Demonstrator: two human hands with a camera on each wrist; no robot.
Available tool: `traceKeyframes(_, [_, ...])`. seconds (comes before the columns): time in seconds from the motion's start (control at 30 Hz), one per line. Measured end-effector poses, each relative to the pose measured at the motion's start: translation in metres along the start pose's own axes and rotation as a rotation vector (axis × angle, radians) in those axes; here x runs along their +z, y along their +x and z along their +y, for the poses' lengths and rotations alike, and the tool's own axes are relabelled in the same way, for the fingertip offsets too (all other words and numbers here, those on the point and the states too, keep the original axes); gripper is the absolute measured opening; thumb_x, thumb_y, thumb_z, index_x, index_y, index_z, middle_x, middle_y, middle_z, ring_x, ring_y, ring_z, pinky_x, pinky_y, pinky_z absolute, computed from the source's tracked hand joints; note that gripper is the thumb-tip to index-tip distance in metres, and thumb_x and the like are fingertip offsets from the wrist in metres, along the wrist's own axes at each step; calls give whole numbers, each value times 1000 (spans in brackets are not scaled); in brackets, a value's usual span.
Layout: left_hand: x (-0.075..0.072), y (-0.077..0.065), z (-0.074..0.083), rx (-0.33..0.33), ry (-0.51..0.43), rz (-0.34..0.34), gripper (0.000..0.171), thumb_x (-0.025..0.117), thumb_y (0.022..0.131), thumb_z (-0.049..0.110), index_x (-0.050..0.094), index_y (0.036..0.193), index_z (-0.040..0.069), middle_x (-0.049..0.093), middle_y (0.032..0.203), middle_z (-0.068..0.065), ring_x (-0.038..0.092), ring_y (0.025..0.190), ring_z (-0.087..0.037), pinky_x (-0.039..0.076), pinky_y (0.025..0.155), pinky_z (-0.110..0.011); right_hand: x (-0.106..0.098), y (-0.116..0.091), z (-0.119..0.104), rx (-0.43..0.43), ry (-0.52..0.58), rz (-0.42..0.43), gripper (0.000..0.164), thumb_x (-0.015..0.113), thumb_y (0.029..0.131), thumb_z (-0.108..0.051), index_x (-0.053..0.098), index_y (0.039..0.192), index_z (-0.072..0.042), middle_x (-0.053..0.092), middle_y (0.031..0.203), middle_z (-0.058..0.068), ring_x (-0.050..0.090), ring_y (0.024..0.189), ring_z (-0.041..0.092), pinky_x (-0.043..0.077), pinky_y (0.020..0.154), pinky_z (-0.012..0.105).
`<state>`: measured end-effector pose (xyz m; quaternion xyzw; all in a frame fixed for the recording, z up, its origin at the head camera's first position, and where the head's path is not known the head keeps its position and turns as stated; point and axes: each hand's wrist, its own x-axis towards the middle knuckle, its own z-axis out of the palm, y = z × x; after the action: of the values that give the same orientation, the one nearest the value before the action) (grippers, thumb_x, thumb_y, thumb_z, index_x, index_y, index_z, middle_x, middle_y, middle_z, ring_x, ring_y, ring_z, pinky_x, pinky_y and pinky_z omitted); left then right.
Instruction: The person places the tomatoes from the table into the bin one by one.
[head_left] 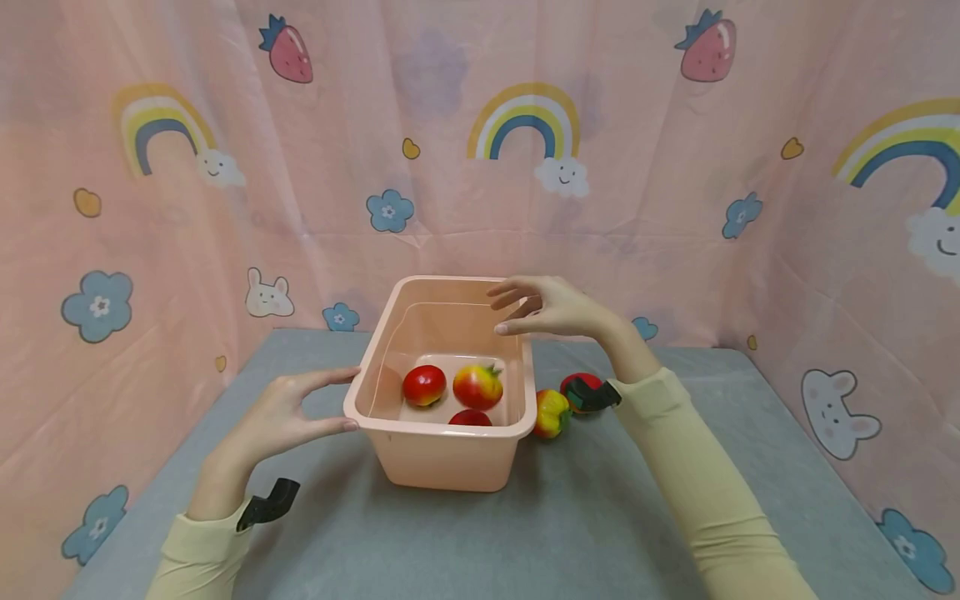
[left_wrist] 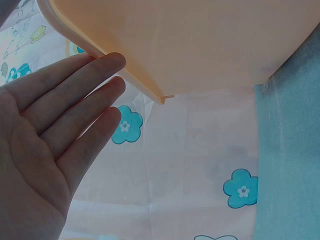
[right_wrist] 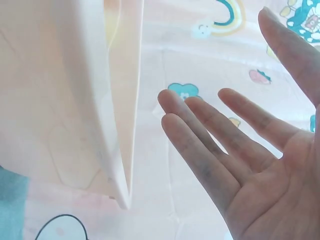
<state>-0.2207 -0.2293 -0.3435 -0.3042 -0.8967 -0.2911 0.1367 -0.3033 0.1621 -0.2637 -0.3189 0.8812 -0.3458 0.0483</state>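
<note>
A pale peach plastic basin [head_left: 450, 457] stands on the table in the head view. Inside it lie a red fruit [head_left: 424, 386], a red-yellow fruit with a green crown [head_left: 477, 387] and another red fruit [head_left: 470, 417], partly hidden by the front rim. My left hand [head_left: 281, 421] is at the basin's left rim, fingertips right at the edge and thumb apart; in the left wrist view its fingers [left_wrist: 85, 95] lie straight beside the rim. Above the basin's far right corner hovers my right hand [head_left: 551, 308], fingers relaxed and spread, holding nothing.
To the right of the basin, a yellow-red pepper-shaped fruit [head_left: 551, 414] and a red fruit [head_left: 581, 385] lie on the grey table [head_left: 600, 517], the latter partly behind the black wrist mount [head_left: 592, 395]. A pink patterned curtain [head_left: 480, 242] encloses the back and sides.
</note>
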Motion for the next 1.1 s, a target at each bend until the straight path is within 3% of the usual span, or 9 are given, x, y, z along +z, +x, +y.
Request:
traceKeyframes(0.3, [1,1,0,2,-5,3,62,80,73,41,61,127,17,64,126,2,59,117,-22,49,93,-51,-3,-12,6,-58,7,25,52,73,83,-31,55,129,-18,63,124,6,67,103,21,53,91,40])
traceKeyframes(0.53, [1,0,0,2,-7,2,61,80,74,40,61,127,17,64,126,1,59,117,-23,48,94,-53,-6,-28,11,-58,34,72,51,73,83,-27,55,129,-17,62,125,9,67,104,21,53,90,40])
traceKeyframes(0.83, [1,0,0,6,-6,0,61,80,74,39,61,127,17,64,126,1,59,116,-23,48,94,-52,-14,-52,22,-8,36,135,55,73,83,-32,53,132,-19,61,127,4,64,107,21,53,91,42])
traceKeyframes(1.1, [1,0,-1,14,3,5,61,80,73,39,61,127,17,64,125,2,60,116,-22,48,93,-52,-18,-70,37,27,44,179,51,72,84,-30,53,131,-20,60,127,8,62,111,27,51,93,45])
